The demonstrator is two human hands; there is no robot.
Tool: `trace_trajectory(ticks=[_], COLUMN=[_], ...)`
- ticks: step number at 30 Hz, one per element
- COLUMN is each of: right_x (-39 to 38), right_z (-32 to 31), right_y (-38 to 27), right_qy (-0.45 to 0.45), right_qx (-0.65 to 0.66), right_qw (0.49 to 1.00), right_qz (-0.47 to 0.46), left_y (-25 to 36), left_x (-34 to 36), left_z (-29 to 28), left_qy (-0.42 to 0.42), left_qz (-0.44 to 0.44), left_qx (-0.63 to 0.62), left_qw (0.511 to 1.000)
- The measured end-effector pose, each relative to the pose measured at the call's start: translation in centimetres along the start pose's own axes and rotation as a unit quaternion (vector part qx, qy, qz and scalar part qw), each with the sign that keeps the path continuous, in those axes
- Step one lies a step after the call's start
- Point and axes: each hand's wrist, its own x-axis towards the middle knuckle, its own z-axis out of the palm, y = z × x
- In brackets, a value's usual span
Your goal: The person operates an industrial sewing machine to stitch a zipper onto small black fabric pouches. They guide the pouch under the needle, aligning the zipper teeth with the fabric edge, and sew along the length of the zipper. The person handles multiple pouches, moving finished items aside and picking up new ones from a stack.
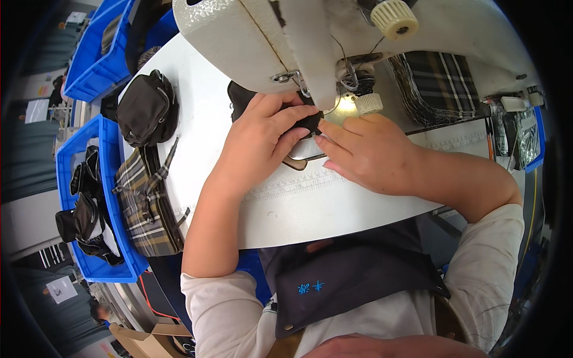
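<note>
apron (358,286): two blue characters (310,288), near side of table (286,221) | ruler (280,187): scale numerals, on table | sheets (61,289): print unreadable, left of table

I see yellowish glare (347,104) beneath the sewing machine (239,36) (small, but fierce); the table (203,113) looks bright, outer edges bowing into black.

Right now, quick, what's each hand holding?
Left hand: partly closed, holding black fabric.
Right hand: at the fabric's edge; can't tell whether it's gripping.
</note>
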Motion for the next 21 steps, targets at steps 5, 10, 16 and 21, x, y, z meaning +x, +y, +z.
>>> trace_trajectory(ticks=[5,10,16,21], right_x=[-0.3,-0.1,0.0,0.3], right_z=[0.3,0.2,0.1,0.4], right_y=[-0.1,-0.1,-0.1,0.2], right_qy=[-0.005,-0.007,-0.001,-0.001], right_qx=[-0.013,-0.017,-0.014,0.004], right_qw=[1.0,1.0,1.0,1.0], right_qz=[-0.004,-0.015,-0.016,0.018], left_y=[0.1,-0.2,0.1,0.0], left_x=[0.2,0.2,0.4,0.9], left_z=[0.6,0.8,1.2,1.6], left_qy=[0.024,0.038,0.05,0.08], left_qz=[0.012,0.026,0.019,0.009], left_qx=[0.029,0.04,0.04,0.068], left_qw=[0.999,0.998,0.998,0.994])
